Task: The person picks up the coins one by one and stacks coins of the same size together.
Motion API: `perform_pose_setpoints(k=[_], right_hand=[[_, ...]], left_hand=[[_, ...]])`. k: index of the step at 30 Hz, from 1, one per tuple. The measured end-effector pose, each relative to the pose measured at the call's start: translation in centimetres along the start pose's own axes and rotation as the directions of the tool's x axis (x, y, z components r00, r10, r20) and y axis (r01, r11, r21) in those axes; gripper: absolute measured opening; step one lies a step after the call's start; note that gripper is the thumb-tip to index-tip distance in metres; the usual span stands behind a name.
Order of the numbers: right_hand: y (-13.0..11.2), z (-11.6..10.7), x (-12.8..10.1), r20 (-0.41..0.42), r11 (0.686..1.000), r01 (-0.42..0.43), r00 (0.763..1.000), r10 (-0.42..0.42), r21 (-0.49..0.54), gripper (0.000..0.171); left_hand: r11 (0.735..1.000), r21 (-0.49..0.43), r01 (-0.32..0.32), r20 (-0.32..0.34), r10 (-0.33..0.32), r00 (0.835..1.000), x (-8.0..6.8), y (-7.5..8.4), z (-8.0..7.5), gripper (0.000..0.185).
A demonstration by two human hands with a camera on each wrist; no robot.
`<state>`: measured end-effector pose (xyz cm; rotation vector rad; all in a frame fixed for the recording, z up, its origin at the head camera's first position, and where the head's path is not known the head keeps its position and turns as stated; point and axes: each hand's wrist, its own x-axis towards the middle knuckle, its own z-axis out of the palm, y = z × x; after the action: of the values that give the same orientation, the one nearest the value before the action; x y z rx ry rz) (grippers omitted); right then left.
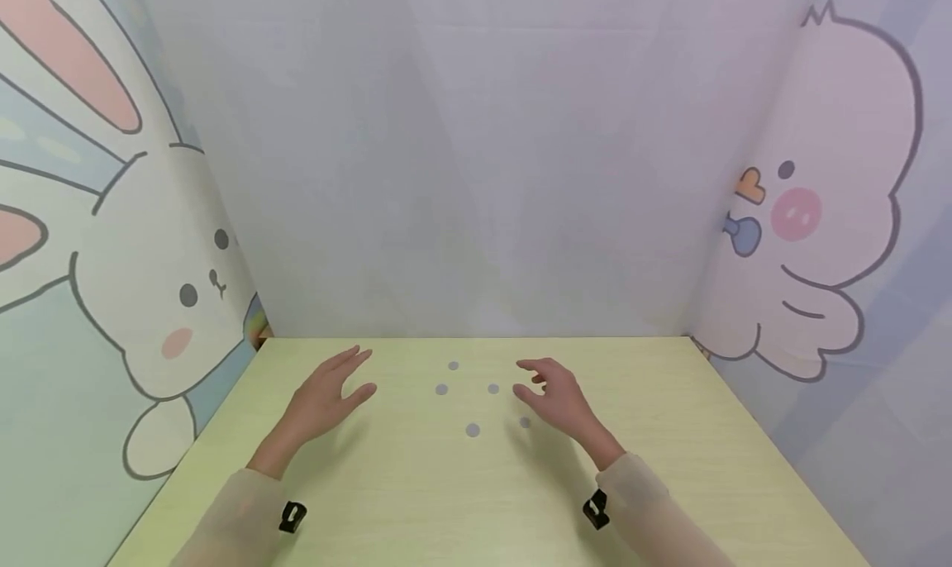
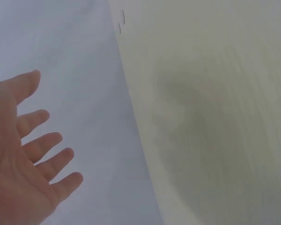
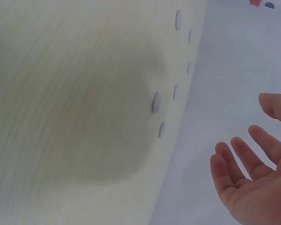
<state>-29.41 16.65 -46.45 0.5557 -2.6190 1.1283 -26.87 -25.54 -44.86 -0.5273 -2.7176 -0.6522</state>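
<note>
Five small flat grey round discs (image 1: pixel 472 429) lie in a loose ring on the pale yellow-green wood-grain table (image 1: pixel 669 468), toward the middle of its far edge and well away from both side edges. They lie flat and apart from one another, so each could be picked singly, which is likely why they are spread rather than stacked. One disc (image 1: pixel 525 422) lies just beside the right hand (image 1: pixel 559 400), partly in its shadow.

The right hand hovers at the right side of the ring, fingers loosely spread and slightly bent, palm empty in the right wrist view (image 3: pixel 253 187); it touches no disc that I can see. The left hand (image 1: pixel 327 393) is held at the left of the ring, fingers straight and fanned (image 2: pixel 42 154), holding nothing.

Cartoon-printed fabric walls (image 1: pixel 476 178) enclose the table's far and side edges.
</note>
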Motion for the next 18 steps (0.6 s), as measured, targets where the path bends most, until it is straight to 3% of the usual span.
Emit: perform_pose_setpoints(k=[9,18], right_hand=[[-1.2,2.9,1.9,0.095,0.997,-0.037,0.995,0.031,0.066,0.044],[-1.9,6.1,3.6,0.187,0.998,-0.061,0.981,0.059,0.007,0.047]], left_hand=[[0.992,-0.128,0.022,0.063,-0.014,0.998,2.4,0.0,2.0,0.064],[0.975,-0.215,0.055,0.167,-0.019,0.986,4.3,-0.4,3.9,0.058]])
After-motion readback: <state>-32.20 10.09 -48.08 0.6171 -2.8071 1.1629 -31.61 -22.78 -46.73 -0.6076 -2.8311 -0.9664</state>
